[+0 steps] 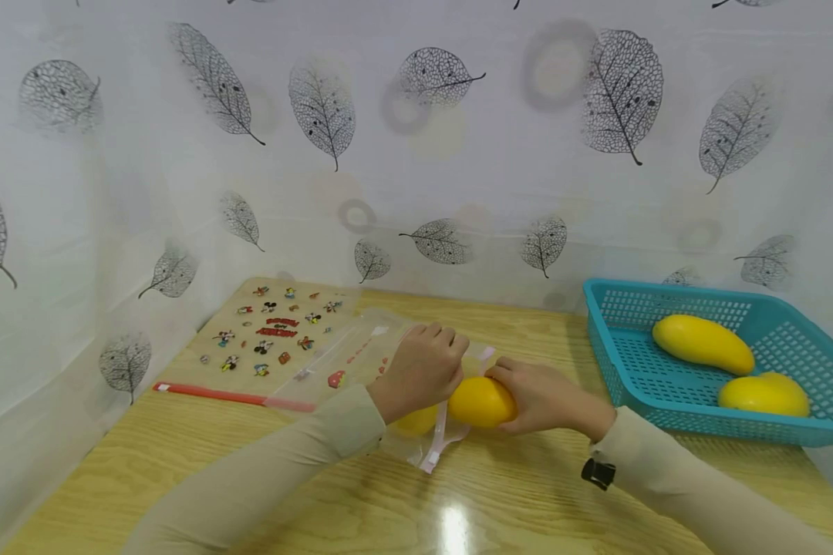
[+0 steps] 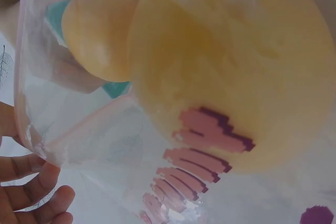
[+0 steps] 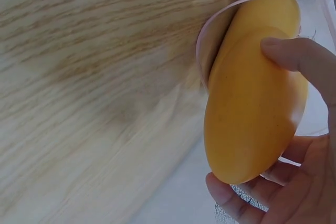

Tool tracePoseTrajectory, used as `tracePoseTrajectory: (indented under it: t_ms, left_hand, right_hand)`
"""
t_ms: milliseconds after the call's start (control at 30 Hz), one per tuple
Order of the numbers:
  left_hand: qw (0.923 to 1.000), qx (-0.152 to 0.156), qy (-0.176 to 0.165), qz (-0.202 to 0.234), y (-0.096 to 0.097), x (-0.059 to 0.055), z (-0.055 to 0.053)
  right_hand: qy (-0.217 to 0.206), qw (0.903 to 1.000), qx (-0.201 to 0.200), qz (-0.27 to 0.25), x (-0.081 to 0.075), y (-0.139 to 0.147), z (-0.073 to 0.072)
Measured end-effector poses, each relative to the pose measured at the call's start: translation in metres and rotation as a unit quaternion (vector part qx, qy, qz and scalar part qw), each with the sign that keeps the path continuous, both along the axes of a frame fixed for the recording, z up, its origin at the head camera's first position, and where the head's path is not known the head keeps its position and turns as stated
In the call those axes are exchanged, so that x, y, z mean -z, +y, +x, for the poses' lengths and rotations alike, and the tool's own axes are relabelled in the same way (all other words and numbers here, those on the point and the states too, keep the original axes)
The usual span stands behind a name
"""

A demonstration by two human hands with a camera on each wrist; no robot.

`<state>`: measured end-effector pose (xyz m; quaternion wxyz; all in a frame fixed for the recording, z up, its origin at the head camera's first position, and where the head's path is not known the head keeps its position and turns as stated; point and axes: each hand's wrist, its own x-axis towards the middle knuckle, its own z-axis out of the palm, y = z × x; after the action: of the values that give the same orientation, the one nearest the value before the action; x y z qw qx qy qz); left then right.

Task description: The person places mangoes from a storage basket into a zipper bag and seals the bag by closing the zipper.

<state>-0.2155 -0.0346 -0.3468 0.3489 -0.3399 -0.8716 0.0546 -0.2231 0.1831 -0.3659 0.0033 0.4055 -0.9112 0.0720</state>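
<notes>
In the head view my left hand [image 1: 422, 368] pinches the pink-edged mouth of a clear zip bag [image 1: 361, 345] with red prints. A yellow mango [image 1: 415, 421] lies inside the bag, partly covered by that hand; through the plastic it looms large in the left wrist view. My right hand [image 1: 547, 397] grips a second mango [image 1: 481, 401] at the bag's opening. From the right wrist, the thumb lies on top of the held mango [image 3: 252, 114] and the fingers curl beneath it. Its far end overlaps the mango in the bag. A pink slider [image 1: 432, 459] hangs at the bag's near corner.
On the right stands a teal perforated basket [image 1: 708, 425] holding two mangoes, one farther back [image 1: 704, 344] and one nearer [image 1: 765, 395]. To the left, another zip bag [image 1: 250, 362] with cartoon prints and a red zipper lies flat. A leaf-patterned curtain [image 1: 458, 169] borders the wooden table [image 1: 541, 501].
</notes>
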Motion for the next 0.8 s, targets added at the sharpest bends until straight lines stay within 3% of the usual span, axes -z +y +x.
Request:
tracePoseTrajectory:
  t_ms: [500,800]
  left_hand:
    - [1.0,0.006,0.001,0.006,0.0,-0.001,0.001]
    - [1.0,0.002,0.007,0.006,0.001,-0.001,0.001]
  right_hand:
    - [0.044,0.9986,-0.026,-0.013,0.009,-0.017,0.0]
    - [0.035,0.9979,-0.045,-0.031,0.014,-0.025,-0.002]
